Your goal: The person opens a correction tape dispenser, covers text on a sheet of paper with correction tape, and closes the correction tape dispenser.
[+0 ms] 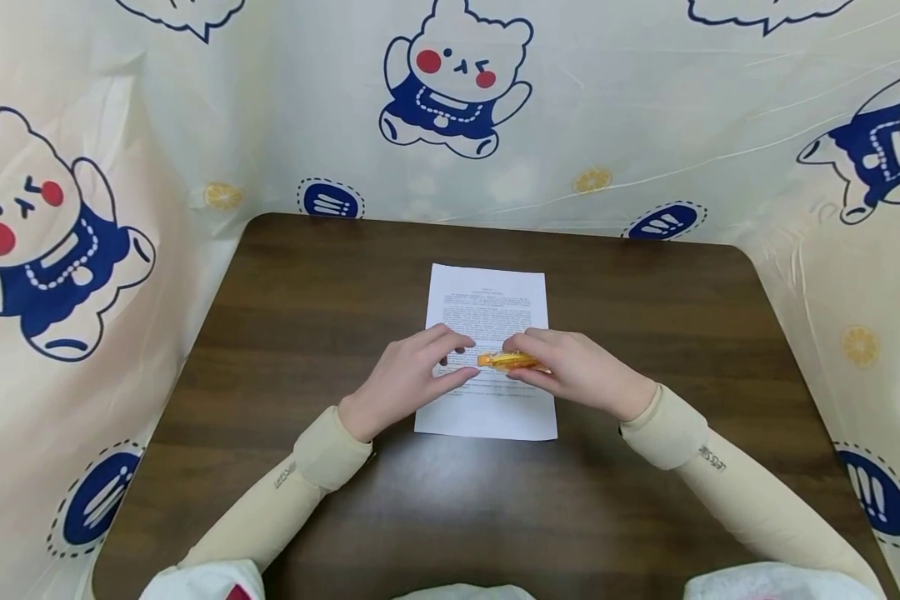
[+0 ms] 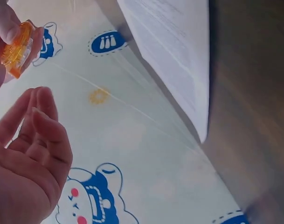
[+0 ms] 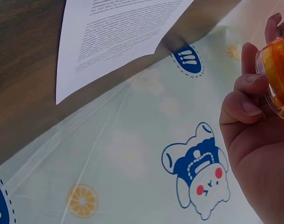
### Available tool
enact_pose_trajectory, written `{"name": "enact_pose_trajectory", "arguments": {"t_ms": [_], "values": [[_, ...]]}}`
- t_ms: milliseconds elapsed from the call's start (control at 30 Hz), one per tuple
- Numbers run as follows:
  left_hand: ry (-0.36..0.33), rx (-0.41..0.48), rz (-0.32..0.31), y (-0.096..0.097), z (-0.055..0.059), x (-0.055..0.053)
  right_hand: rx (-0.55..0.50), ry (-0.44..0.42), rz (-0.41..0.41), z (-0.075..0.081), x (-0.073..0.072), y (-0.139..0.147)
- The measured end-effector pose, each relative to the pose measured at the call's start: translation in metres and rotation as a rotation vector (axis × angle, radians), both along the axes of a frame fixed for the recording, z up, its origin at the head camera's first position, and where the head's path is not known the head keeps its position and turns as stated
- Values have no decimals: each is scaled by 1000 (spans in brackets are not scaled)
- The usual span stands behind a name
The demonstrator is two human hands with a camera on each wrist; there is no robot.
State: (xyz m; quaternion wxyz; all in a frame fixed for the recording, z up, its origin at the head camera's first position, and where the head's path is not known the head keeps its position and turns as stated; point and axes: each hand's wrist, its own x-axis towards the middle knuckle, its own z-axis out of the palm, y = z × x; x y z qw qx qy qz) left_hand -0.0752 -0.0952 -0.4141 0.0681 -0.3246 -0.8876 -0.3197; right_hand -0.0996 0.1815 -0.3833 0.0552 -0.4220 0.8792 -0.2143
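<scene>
My right hand (image 1: 581,367) holds an orange, see-through correction tape (image 1: 498,361) between thumb and fingers, over the lower half of a printed sheet of paper (image 1: 487,421). The tape's narrow end points left. Facing that end, my left hand (image 1: 408,375) has its thumb and fingers apart, with a small gap to the tape. In the left wrist view the left hand (image 2: 32,158) shows loosely bent fingers and an empty palm. The right wrist view shows the fingers of the right hand (image 3: 253,135) along the clear, rounded case of the correction tape (image 3: 274,77).
The sheet lies on a dark brown wooden table (image 1: 435,517) with rounded far corners. A pale curtain (image 1: 270,108) printed with cartoon bears surrounds the table at the back and sides. Cream sleeves (image 1: 750,483) cover both forearms.
</scene>
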Motion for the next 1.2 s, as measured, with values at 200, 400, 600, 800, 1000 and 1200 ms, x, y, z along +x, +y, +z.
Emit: {"name": "enact_pose_trajectory", "arguments": {"t_ms": [200, 400, 600, 800, 1000, 1200], "values": [[15, 26, -69, 12, 3, -5, -14, -5, 16, 3, 2, -2], [28, 62, -102, 17, 1, -6, -10, -7, 21, 3, 4, -2], [41, 76, -102, 17, 0, -5, -7, -10, 14, 2, 5, -2], [69, 79, -100, 17, 2, -4, -4, -6, 15, 3, 5, -2], [77, 91, -111, 16, 3, -3, -7, -1, 9, 3, 5, 0], [49, 138, -119, 15, 1, -3, -7, -12, -4, 3, 5, 1]]}}
